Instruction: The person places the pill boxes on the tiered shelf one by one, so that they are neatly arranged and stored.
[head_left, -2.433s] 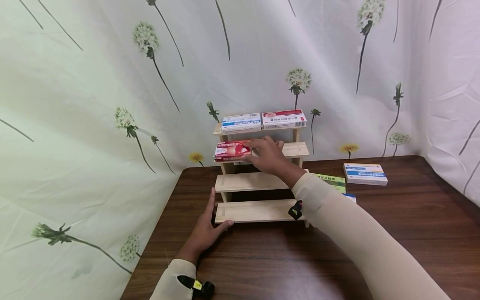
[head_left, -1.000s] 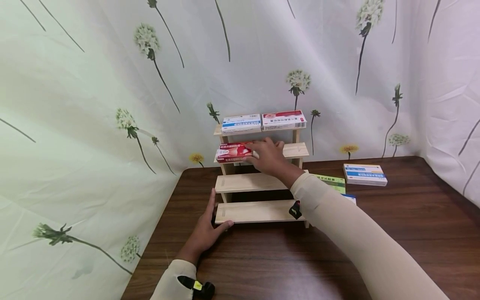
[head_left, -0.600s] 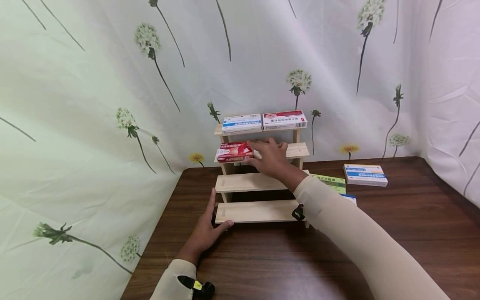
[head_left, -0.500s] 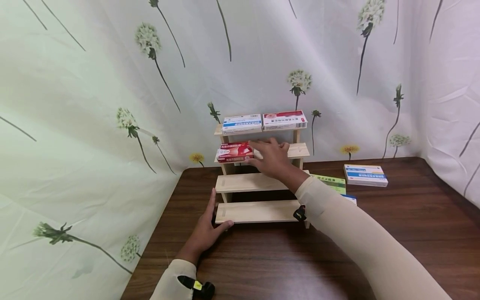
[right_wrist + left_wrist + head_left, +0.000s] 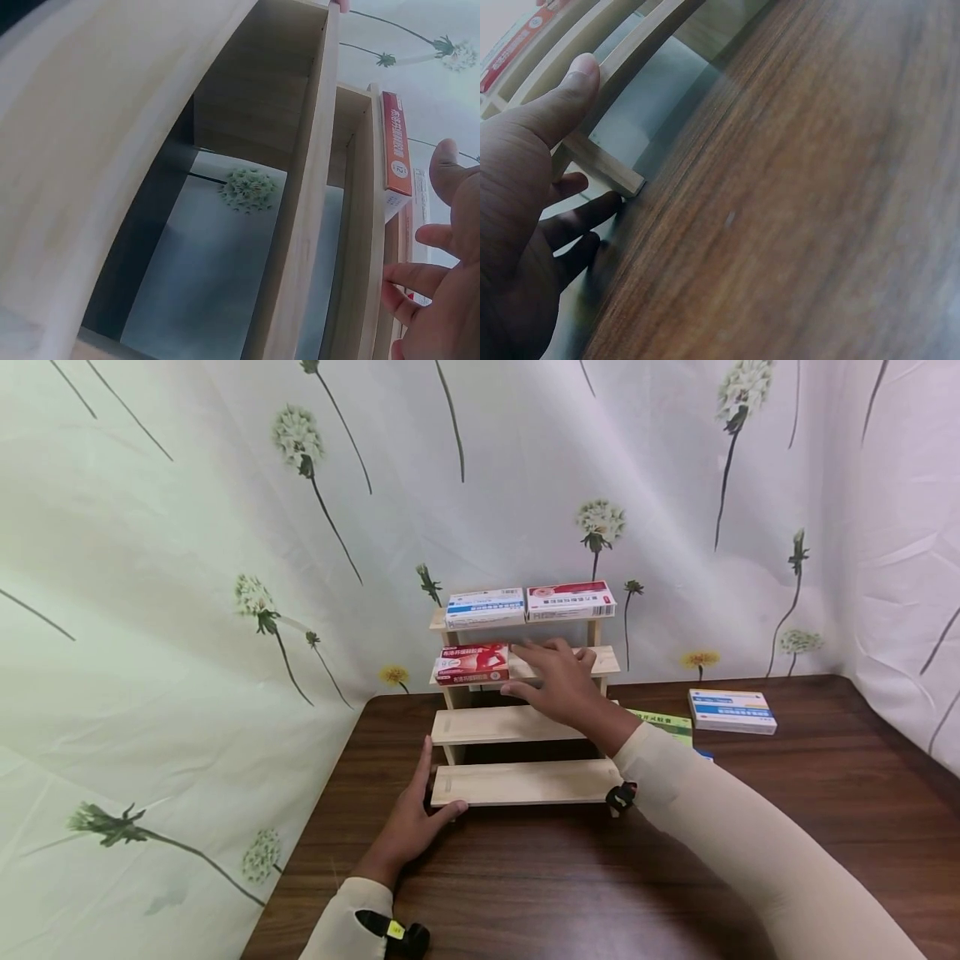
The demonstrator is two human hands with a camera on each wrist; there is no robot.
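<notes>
A four-step wooden display rack [image 5: 517, 782] stands on the table. My left hand [image 5: 408, 822] is at its lower left corner: the index finger lies straight along the rack's side and the thumb rests at the front edge of the bottom step. The left wrist view shows this thumb [image 5: 581, 82] by the step and the other fingers beside a leg. A red medicine box [image 5: 472, 663] lies at the left of the second step from the top. My right hand [image 5: 562, 681] is just right of that box, thumb and fingers spread and holding nothing; the right wrist view shows a gap between the red box [image 5: 395, 142] and the fingers.
On the top step sit a blue-and-white box [image 5: 484, 608] and a red-and-white box [image 5: 571, 601]. Right of the rack lie a green box [image 5: 667, 725], partly behind the right sleeve, and a blue-and-white box [image 5: 732, 711]. A flowered curtain [image 5: 510, 510] hangs behind the table.
The red box has shifted slightly right along its step. My right hand has let go of it and moved right, its fingers opening. My left hand has stayed in place.
</notes>
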